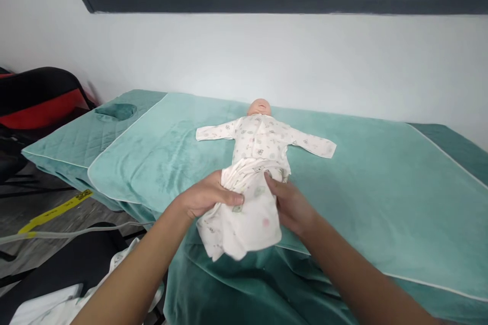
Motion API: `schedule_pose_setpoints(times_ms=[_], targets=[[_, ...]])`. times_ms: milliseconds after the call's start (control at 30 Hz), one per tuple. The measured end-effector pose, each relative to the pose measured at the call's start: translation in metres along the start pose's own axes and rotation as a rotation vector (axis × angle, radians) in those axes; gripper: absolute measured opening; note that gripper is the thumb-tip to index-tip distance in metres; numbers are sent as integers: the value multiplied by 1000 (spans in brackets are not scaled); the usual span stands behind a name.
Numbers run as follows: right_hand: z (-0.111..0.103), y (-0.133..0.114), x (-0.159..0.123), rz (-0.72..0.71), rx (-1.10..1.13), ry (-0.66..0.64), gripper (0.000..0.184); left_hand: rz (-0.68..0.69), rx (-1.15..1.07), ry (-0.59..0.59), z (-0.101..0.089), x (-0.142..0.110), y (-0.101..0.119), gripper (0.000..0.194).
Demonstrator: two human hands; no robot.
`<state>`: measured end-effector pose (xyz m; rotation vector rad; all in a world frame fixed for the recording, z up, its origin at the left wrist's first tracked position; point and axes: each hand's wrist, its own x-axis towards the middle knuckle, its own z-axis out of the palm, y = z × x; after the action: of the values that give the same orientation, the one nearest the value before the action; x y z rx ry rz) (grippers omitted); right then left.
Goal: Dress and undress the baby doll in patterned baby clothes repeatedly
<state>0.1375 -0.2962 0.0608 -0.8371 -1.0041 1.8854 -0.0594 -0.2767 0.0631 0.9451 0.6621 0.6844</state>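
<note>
**Forearms in foreground; both hands gripping lower garment on doll**

The forearms (141, 264) lie nearest the camera and reach forward over the bed (392, 193); the left hand (209, 195) is closed on one side of the white printed lower garment (251, 216), thumb laid on top; the right hand (292, 200) is clamped on the opposite side; the undersides of both grips are hidden.

Handling, as judged: the garment should prove light, soft and limp, unlikely to break but apt to bunch, twist or stretch; the gathered upper edge, taken at both sides, appears the soundest hold.

Position: the garment lies between the hands; its upper folds meet the shirt (256, 137) on the doll (260, 106), whose head is farthest off; its loose end extends past the hands toward the camera; whether the doll's legs are inside cannot be told.
</note>
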Motion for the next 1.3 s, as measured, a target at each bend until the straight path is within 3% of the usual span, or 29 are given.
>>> schedule_pose_setpoints(times_ms=[133, 267, 367, 467, 600, 700, 867, 1033, 1100, 1167, 1233, 1300], targets=[[1, 13, 2, 41, 130, 30, 48, 130, -192, 218, 14, 13, -16, 58], [-3, 24, -19, 82, 89, 0, 52, 38, -142, 271, 23, 6, -31, 57], [-12, 36, -47, 156, 50, 12, 52, -51, 52, 234, 28, -9, -43, 49], [-25, 59, -65, 174, 0, 140, 49, -42, 315, 211, 35, -18, -53, 40], [-44, 98, -65, 46, -276, 405, 40, 43, 695, 235, 42, -15, -63, 27], [-51, 112, -62, -34, -513, 448, 30, 87, 914, 331, 44, -13, -64, 21], [-43, 86, -59, -100, -785, 464, 22, 109, 914, 426, 46, -12, -51, 13], [-36, 32, -26, -182, -782, 479, 30, 237, 715, 556, 36, 22, -22, 21], [-45, 19, -2, -227, -784, 464, 31, 294, 650, 649, 24, 42, -15, 23], [-64, 11, 24, -331, -774, 560, 37, 322, 520, 712, 8, 59, -13, 28], [-87, 7, 47, -402, -721, 761, 53, 304, 326, 672, -7, 72, -14, 35], [-108, 6, 66, -341, -621, 852, 62, 273, 166, 617, -18, 80, -16, 44]])
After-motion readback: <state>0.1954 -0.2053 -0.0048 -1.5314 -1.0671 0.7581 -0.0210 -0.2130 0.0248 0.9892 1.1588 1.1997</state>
